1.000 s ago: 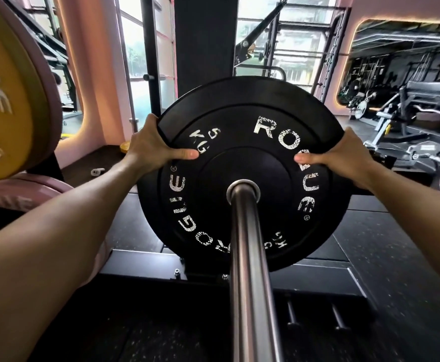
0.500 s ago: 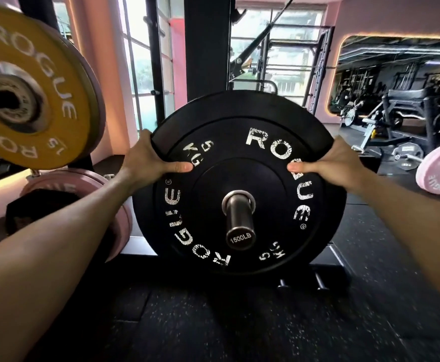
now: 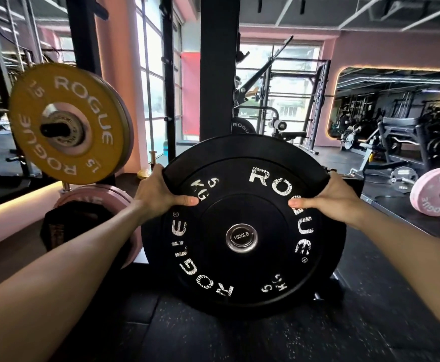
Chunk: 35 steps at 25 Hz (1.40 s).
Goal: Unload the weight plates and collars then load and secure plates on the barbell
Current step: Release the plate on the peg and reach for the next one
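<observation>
Right at the tip of the bar (image 3: 241,236), we've got the black plate (image 3: 242,259) gripped by its top edge, left hand (image 3: 159,192) and right hand (image 3: 336,198) curled around the rim, thumbs on the face. Rubber's grippy and stiff, probably light at 5 kg, so holding the rim works.

Left: yellow round rubber 15 plate (image 3: 66,122) on a peg, pink plates (image 3: 101,202) beneath, both near the left forearm.
Behind: black steel rack upright (image 3: 219,66).
Front: speckled black rubber floor (image 3: 213,338), open.
</observation>
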### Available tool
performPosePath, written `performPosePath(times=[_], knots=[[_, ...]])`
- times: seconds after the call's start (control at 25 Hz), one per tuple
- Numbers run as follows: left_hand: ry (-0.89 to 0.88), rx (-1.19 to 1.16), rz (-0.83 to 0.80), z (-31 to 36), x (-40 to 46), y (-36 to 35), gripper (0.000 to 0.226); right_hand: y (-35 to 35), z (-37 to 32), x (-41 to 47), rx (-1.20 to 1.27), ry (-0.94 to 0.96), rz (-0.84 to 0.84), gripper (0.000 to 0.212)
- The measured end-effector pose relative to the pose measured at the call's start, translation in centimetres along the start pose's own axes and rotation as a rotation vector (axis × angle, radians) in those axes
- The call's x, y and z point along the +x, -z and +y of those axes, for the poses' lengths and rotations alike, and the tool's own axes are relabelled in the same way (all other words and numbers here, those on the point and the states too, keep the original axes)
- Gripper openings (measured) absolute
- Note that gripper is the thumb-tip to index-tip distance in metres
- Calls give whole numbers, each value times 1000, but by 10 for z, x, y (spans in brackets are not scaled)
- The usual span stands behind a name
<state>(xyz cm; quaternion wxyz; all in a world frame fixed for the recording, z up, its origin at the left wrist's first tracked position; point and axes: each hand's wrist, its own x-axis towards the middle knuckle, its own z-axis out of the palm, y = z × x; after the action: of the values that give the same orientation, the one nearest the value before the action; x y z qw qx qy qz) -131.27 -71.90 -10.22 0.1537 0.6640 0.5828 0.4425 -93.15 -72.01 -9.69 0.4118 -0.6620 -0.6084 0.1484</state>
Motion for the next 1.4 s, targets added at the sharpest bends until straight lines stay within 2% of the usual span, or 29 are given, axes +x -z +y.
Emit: performPosePath(times=[0.16, 0.2, 0.28, 0.4, 0.48, 0.56, 0.64, 0.84, 1.04, 1.16, 1.24, 1.32, 1.4], knots=[[-22, 15, -7, 15, -2, 18, 94, 16, -16, -6, -88, 22, -28, 103], [-29, 20, -4, 23, -1, 25, 90, 23, -22, -8, -84, 41, -26, 99], [-43, 28, 5, 40, 0, 41, 86, 40, -42, -18, -43, 93, -21, 79], [-85, 26, 39, 60, 11, 64, 101, 65, -69, -20, 32, 177, -26, 64], [-104, 39, 59, 83, 18, 77, 109, 82, -85, -10, 11, 184, -8, 76], [-99, 46, 62, 118, 32, 94, 106, 109, -106, 7, -28, 196, -8, 92], [-83, 43, 68, 159, 49, 117, 103, 144, -136, 20, -15, 193, -20, 92], [-88, 15, 89, 264, 98, 194, 100, 242, -244, 59, 16, 245, -43, 81], [-119, -1, 108, 393, 138, 332, 103, 359, -394, 63, 25, 249, -27, 86], [-132, -8, 68, 444, 163, 416, 97, 415, -479, 54, 53, 246, -9, 76], [-130, -20, 103, 494, 155, 466, 94, 444, -531, 45, 58, 248, -15, 72], [-178, -19, 97, 527, 151, 506, 81, 463, -568, 40, 70, 273, 1, 77], [-196, -19, 103, 538, 159, 537, 87, 468, -594, 40, 81, 284, 8, 76]])
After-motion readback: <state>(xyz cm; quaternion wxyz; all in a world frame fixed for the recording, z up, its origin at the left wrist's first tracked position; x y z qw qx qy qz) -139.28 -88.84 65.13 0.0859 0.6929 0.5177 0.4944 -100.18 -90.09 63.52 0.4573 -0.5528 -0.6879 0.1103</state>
